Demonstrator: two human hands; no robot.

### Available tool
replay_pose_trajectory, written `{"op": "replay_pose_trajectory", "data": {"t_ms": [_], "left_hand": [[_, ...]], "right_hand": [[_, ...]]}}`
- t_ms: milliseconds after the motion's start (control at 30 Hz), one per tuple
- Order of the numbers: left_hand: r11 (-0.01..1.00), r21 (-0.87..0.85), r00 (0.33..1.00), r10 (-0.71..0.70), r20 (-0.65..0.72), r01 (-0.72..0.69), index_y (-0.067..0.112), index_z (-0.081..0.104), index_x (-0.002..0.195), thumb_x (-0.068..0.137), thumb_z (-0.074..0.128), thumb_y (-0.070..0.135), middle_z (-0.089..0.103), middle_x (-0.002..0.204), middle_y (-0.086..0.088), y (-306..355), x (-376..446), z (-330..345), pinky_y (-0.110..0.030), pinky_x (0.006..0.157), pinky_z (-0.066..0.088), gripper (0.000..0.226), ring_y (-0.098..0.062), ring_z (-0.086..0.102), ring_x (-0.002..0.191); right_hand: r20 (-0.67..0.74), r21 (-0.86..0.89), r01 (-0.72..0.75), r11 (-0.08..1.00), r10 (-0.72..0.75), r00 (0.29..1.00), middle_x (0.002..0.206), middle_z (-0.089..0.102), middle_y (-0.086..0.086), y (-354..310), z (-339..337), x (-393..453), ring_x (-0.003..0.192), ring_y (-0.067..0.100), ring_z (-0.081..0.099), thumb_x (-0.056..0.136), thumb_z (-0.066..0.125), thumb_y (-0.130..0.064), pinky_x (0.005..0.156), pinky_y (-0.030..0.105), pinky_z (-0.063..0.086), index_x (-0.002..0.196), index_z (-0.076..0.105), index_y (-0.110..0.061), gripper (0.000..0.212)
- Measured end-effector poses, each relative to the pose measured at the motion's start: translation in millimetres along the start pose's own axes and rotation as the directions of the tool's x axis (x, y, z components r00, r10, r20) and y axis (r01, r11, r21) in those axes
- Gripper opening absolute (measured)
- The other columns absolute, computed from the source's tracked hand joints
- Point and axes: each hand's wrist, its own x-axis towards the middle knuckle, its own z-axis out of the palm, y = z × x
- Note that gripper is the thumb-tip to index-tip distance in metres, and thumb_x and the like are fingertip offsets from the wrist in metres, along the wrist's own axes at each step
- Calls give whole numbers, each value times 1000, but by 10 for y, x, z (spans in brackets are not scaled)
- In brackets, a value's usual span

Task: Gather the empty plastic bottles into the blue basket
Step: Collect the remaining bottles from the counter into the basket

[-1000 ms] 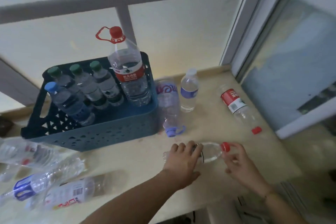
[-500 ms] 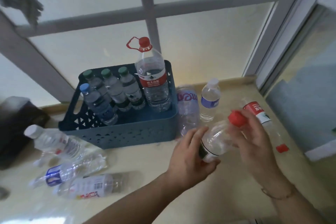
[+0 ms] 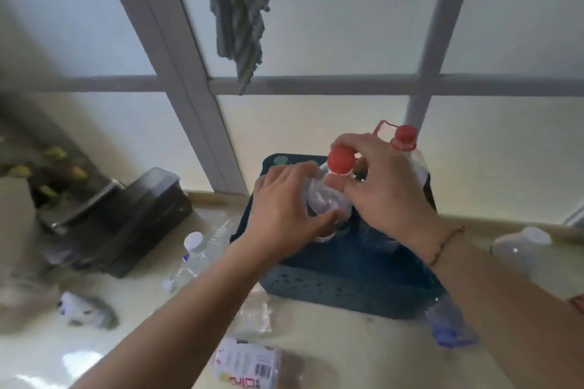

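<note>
Both hands hold a clear bottle with a red cap (image 3: 329, 196) upright over the blue basket (image 3: 341, 290). My left hand (image 3: 284, 215) wraps its body from the left. My right hand (image 3: 382, 189) grips its neck just under the cap. Behind my right hand a large bottle with a red cap and handle (image 3: 406, 144) stands in the basket. The other bottles in the basket are hidden by my hands. Loose bottles lie on the counter: a white-capped one (image 3: 196, 254), a labelled one (image 3: 249, 363) in front, a blue-labelled one (image 3: 448, 322) and one at the right (image 3: 521, 249).
A dark box (image 3: 132, 218) sits at the left on the beige counter (image 3: 363, 357). A small white and grey object (image 3: 85, 313) lies near the left edge. A grey cloth (image 3: 237, 9) hangs from the window frame above.
Both hands lifted the red-capped bottle off the counter and carried it left and up, over the basket. The view swung left and upward.
</note>
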Motion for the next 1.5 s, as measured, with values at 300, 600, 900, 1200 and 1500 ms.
{"op": "replay_pose_trajectory", "data": {"t_ms": [300, 600, 900, 1200, 1500], "left_hand": [[961, 275, 969, -61, 238, -7, 35, 60, 115, 76, 57, 65, 55, 129, 13, -793, 500, 362, -54, 110, 11, 50, -20, 31, 132], [911, 403, 958, -38, 285, -83, 30, 54, 117, 80, 57, 58, 54, 122, 7, -821, 596, 530, -48, 104, 20, 47, -24, 37, 123], [913, 407, 936, -112, 335, -36, 35, 0, 151, 70, 68, 68, 8, 157, 2, -490, 240, 358, -62, 114, 9, 110, -31, 3, 145], [971, -102, 950, 187, -251, -218, 9, 70, 107, 81, 70, 29, 65, 115, -9, 648, -410, 567, -43, 102, 36, 33, -33, 52, 112], [571, -263, 471, 807, 356, -778, 26, 52, 130, 78, 67, 40, 57, 133, 0, 2448, -737, 2459, -42, 104, 42, 56, -28, 51, 122]], "right_hand": [[201, -155, -138, 978, 168, 965, 113, 59, -4, 492, 1076, 408, 99, 18, 59, 85, 67, -14, 88, 38, 51, 115, 58, -23, 33], [239, -103, -183, 978, 203, 950, 123, 59, -2, 775, 1207, 361, 110, 17, 58, 88, 60, -8, 96, 39, 50, 126, 56, -23, 41], [308, -28, -178, 984, 178, 934, 146, 45, -5, 839, 668, -17, 132, 10, 42, 86, 70, -29, 109, 28, 38, 145, 37, -29, 68], [-208, 130, -262, 956, 285, 936, 91, 73, -14, 1164, -744, -1584, 85, 3, 69, 87, 69, -20, 75, 14, 53, 104, 70, -27, 19], [-501, -1, -882, 471, 763, 408, 117, 59, 3, 2736, -1427, -3435, 104, 25, 57, 79, 68, -23, 86, 37, 51, 123, 54, -19, 47]]}}
